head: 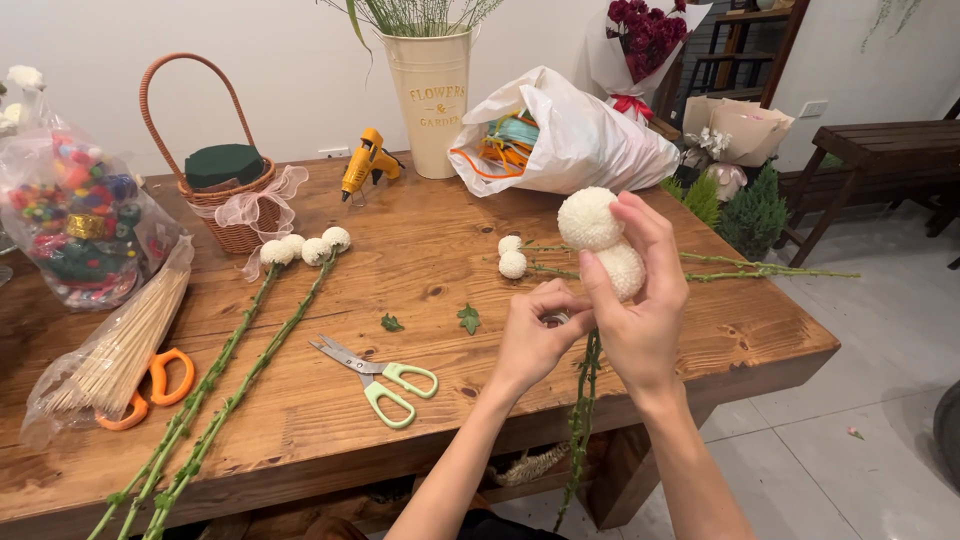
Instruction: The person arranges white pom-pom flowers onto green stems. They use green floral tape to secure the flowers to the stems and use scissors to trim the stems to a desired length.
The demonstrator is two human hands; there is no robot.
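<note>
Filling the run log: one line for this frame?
right hand: holds two white pompom flowers | left hand: pinching at green stems | scissors: idle on wooden table

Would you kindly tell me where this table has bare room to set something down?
Bare wood lies between the glue gun, green-handled scissors and small pompoms, and at the front left edge. Crowded: the left end around the basket and skewer bag.

Single head-worn view, close above the wooden table (420, 250), angled downward and forward.
</note>
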